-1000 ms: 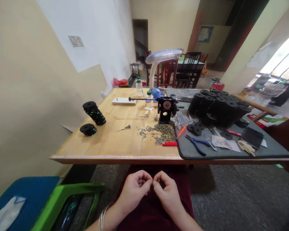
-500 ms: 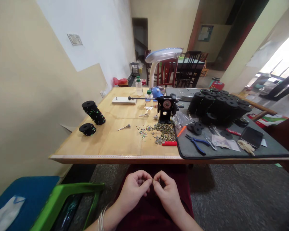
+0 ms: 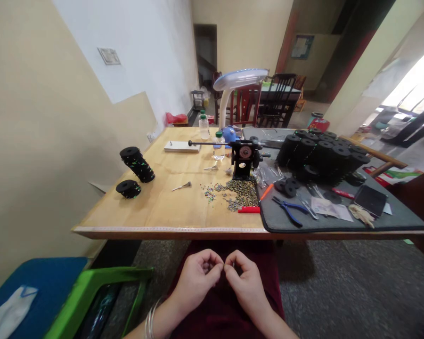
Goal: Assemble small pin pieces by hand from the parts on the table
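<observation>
My left hand [image 3: 197,278] and my right hand [image 3: 245,279] rest over my dark red lap, below the front edge of the wooden table [image 3: 162,207]. Both are curled with fingertips pinched together and nearly touching each other; whatever sits between the fingers is too small to make out. Straight ahead on the table lies a heap of small metal beads [image 3: 238,194] beside a red lighter [image 3: 248,210]. Behind them stands a black hand-cranked winder [image 3: 245,160] with a long rod.
Two black foam spools [image 3: 137,165] stand at the table's left. A grey mat [image 3: 339,216] on the right carries blue pliers [image 3: 289,210], many black spools [image 3: 321,153] and small tools. A desk lamp [image 3: 238,84] and bottles stand behind. A green stool [image 3: 102,292] sits at my left.
</observation>
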### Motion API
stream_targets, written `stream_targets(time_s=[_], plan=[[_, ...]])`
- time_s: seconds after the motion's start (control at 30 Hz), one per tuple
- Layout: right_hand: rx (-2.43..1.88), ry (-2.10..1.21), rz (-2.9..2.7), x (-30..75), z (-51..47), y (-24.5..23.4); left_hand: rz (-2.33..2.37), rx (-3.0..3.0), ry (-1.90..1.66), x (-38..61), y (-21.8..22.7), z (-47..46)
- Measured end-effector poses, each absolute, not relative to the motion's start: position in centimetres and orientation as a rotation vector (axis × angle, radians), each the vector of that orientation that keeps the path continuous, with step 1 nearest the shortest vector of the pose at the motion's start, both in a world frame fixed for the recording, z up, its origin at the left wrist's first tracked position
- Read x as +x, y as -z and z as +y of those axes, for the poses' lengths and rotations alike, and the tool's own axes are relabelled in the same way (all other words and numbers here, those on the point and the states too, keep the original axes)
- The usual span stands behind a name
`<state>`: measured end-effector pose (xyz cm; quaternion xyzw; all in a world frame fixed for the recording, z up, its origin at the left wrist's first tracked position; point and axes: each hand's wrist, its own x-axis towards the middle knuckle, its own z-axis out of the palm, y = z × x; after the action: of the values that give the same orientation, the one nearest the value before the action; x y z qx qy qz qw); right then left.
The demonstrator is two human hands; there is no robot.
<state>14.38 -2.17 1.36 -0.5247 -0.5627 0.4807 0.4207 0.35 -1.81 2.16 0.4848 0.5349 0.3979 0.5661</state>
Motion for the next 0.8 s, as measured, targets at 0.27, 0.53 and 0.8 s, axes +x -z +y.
stream_targets(time_s=[0.27, 0.53, 0.8], plan=[[-1.303, -1.236, -1.384, 14.35, -2.19, -1.17, 1.263, 1.122, -0.941, 0.32, -2.06, -1.94], [-1.298, -1.287, -1.32, 14.27, -2.27, -0.8, 1.268, 1.125, -0.93, 0.4, -1.76, -1.8], [-1.259, -1.466, -1.113, 14.12, -2.14, -0.7, 1.258, 1.164, -0.915, 0.55, -1.48, -2.04]])
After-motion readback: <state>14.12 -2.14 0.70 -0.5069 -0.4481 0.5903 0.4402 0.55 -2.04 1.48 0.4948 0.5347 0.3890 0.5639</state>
